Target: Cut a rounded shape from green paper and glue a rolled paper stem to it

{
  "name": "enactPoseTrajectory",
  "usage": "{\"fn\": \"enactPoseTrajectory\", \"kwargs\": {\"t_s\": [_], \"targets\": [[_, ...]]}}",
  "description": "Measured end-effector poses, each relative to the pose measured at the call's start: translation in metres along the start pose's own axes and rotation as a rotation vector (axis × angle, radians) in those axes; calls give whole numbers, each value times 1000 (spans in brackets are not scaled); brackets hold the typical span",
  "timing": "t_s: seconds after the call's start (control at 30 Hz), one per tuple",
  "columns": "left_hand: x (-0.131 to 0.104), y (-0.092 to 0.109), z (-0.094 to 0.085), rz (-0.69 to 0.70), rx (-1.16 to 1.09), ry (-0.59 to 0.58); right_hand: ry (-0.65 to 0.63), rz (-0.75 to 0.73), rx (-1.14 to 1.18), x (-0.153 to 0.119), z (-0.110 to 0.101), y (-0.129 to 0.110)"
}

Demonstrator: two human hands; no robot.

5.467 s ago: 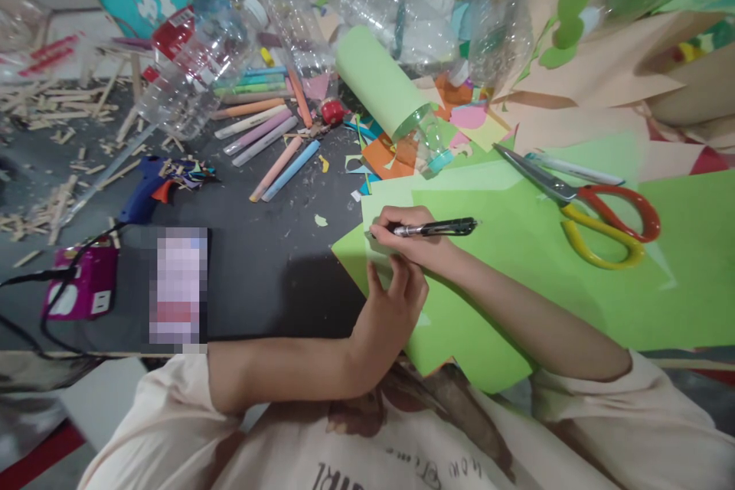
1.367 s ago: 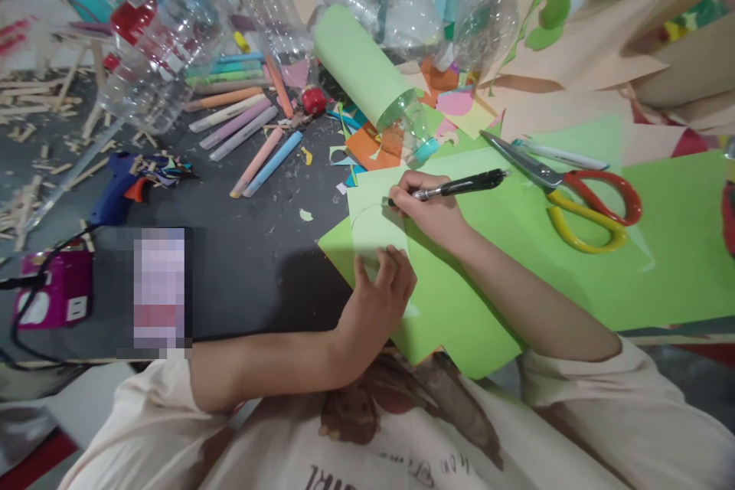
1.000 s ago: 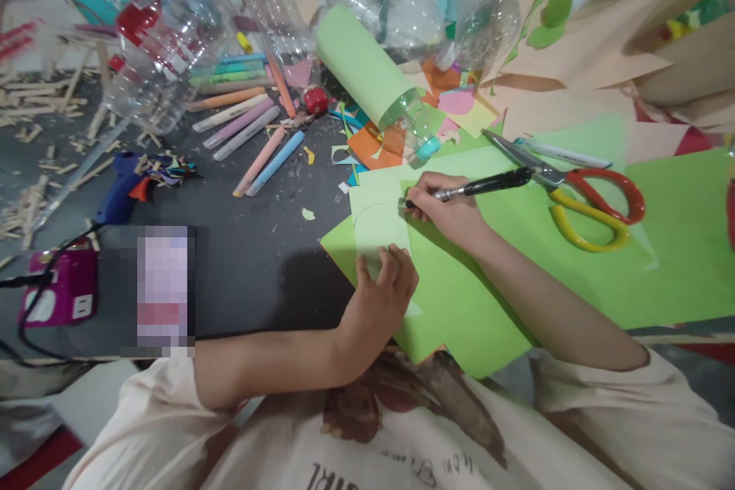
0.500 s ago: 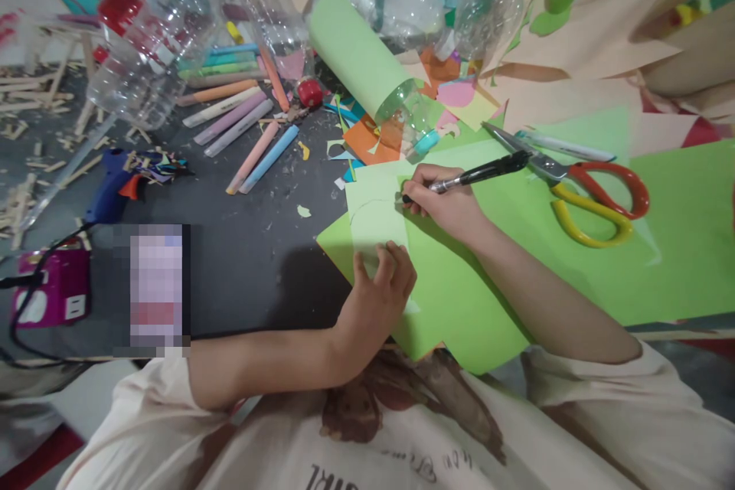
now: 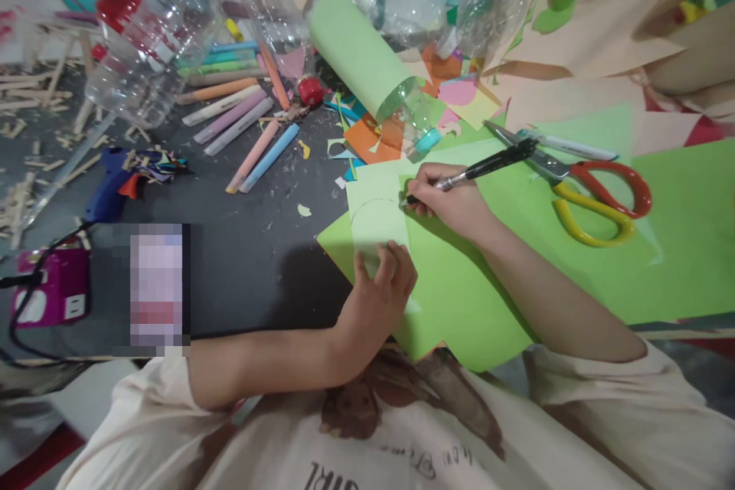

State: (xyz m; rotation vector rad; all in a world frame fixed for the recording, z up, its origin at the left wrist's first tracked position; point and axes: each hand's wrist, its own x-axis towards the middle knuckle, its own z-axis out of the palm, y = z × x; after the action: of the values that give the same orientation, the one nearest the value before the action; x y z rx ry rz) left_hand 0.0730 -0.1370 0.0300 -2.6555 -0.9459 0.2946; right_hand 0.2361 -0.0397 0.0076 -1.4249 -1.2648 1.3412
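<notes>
Pale-green paper (image 5: 374,187), left hand (image 5: 377,292) spread over lower part, right hand (image 5: 445,199) pinching pen (image 5: 491,165) by right edge

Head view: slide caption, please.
Left hand rests on pale paper; right hand holds a pen at a curved line.

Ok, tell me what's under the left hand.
Under the left hand lies pale green paper with a drawn curve; bright green paper shows beyond its left and right edges. Whatever lies directly beneath the hand is covered, so any marks there cannot be seen.
</notes>
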Motion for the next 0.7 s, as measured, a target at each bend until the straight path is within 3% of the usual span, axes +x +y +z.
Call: {"fn": "enactPoseTrajectory", "kwargs": {"t_s": [0.7], "targets": [[0, 0, -1, -4, -58, -27, -86, -31, -156, 0, -3, -4]]}}
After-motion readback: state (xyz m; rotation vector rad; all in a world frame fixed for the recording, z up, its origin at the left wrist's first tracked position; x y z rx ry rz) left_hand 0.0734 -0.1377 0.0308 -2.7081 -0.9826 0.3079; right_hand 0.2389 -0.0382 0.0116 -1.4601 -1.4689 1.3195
